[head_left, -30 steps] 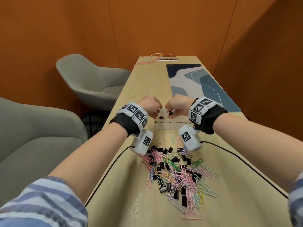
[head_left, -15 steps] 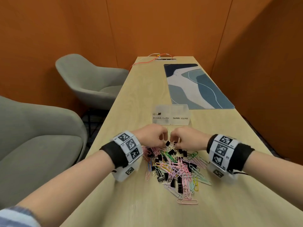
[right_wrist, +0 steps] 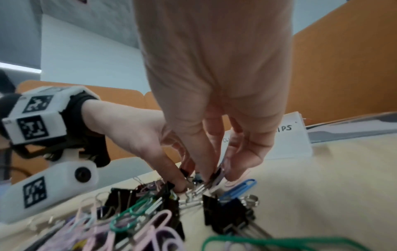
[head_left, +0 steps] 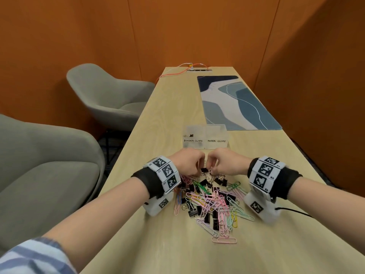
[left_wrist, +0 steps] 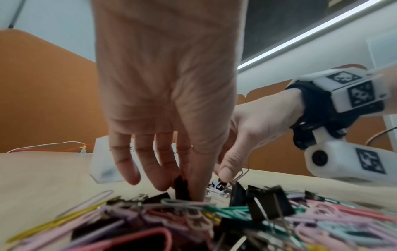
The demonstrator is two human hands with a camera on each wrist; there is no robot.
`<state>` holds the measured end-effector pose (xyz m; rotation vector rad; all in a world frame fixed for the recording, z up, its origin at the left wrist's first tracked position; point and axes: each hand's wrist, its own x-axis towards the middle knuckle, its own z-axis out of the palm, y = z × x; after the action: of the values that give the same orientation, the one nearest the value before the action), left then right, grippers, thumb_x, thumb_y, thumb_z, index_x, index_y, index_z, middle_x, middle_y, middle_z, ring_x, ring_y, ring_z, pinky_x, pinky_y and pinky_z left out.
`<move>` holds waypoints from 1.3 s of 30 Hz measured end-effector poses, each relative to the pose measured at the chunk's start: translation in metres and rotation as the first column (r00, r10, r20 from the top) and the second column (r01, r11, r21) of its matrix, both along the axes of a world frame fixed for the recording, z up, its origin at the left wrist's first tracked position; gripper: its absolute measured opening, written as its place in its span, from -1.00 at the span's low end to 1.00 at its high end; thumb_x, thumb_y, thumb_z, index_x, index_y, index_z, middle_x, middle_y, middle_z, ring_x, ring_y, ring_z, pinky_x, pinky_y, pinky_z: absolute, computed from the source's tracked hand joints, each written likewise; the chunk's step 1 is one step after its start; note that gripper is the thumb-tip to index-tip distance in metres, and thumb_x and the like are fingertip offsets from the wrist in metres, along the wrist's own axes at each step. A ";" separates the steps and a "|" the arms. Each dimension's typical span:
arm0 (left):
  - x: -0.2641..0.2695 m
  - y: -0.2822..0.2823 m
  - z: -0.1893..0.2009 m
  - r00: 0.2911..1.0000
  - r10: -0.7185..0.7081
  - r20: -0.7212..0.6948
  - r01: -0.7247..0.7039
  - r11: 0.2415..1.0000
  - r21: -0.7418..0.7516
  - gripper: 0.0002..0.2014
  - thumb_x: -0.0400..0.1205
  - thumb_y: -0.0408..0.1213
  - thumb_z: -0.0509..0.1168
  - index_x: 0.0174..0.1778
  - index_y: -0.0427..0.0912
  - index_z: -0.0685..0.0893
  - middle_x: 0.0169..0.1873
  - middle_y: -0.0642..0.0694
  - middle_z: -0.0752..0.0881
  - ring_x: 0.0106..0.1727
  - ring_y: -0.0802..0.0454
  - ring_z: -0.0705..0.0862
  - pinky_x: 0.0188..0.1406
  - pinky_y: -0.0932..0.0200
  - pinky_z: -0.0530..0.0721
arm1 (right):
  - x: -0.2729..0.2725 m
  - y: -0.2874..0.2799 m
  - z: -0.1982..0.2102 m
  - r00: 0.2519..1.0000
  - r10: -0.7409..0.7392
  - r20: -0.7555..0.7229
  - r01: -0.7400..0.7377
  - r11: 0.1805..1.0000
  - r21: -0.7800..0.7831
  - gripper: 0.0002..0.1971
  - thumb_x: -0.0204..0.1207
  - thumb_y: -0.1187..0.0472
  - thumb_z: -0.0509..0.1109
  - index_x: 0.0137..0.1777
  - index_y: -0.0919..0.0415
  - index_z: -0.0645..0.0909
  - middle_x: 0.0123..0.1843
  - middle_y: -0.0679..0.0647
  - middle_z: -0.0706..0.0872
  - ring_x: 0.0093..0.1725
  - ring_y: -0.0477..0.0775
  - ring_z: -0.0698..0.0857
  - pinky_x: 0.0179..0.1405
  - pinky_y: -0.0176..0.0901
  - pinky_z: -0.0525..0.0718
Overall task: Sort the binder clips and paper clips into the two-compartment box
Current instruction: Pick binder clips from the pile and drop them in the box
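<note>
A mixed pile (head_left: 210, 200) of black binder clips and coloured paper clips lies on the table in front of me. Both hands are down at its far edge, fingers curled. In the left wrist view my left hand (left_wrist: 184, 191) pinches a black binder clip (left_wrist: 181, 187) between thumb and fingers. My right hand (right_wrist: 217, 178) pinches another black binder clip (right_wrist: 218, 175) by its body, right beside the left hand (right_wrist: 180, 185). The translucent two-compartment box (head_left: 205, 143), labelled BINDER CLIPS and PAPER CLIPS, stands just beyond the hands (head_left: 197, 169). A few binder clips (head_left: 189, 134) lie in its left compartment.
A blue and white desk mat (head_left: 237, 103) lies at the far right of the table. A socket strip with orange cables (head_left: 199, 70) is at the far end. Two grey armchairs (head_left: 106, 97) stand left of the table. A black cable (head_left: 292, 210) trails from my right wrist.
Both hands came back from above the box to the far edge of the pile. Since half a second ago they have stayed there, closing their fingertips on binder clips.
</note>
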<state>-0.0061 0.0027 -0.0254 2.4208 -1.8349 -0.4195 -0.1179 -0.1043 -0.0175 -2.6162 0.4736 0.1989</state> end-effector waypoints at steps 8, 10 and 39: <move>0.012 0.005 0.004 0.989 0.043 -0.141 -0.045 0.999 -0.005 -0.78 0.51 -0.31 0.41 0.07 -0.16 0.75 -0.30 0.07 0.65 -0.20 0.11 0.57 -0.20 0.28 0.48 | 0.000 -0.011 0.004 0.991 -0.131 -0.025 0.128 0.888 0.442 -0.69 0.41 0.58 0.37 0.11 0.31 0.64 -0.20 0.16 0.67 -0.28 0.06 0.59 -0.33 -0.23 0.52; 0.015 0.006 0.006 0.990 0.047 -0.135 -0.052 0.998 -0.039 -0.81 0.52 -0.33 0.38 0.03 -0.17 0.77 -0.37 0.14 0.57 -0.27 0.13 0.54 -0.31 0.32 0.44 | -0.001 -0.013 0.004 0.990 -0.143 -0.021 0.136 0.874 0.467 -0.70 0.41 0.57 0.37 0.09 0.31 0.67 -0.24 0.16 0.63 -0.31 0.04 0.58 -0.29 -0.22 0.52; 0.001 -0.015 -0.012 1.000 0.016 -0.007 -0.016 0.997 0.072 -0.59 0.55 -0.01 0.37 0.15 -0.24 0.58 0.15 -0.20 0.71 0.18 -0.15 0.64 0.06 0.10 0.55 | -0.022 -0.010 -0.009 0.992 0.082 -0.099 -0.105 0.962 -0.253 -0.77 0.47 0.13 0.37 0.07 0.19 0.55 -0.06 0.14 0.64 0.07 0.20 0.61 -0.01 -0.04 0.53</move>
<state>-0.0050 -0.0122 -0.0373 2.4743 -1.8270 -0.5018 -0.1394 -0.1138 -0.0264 -2.8977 0.4303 0.3029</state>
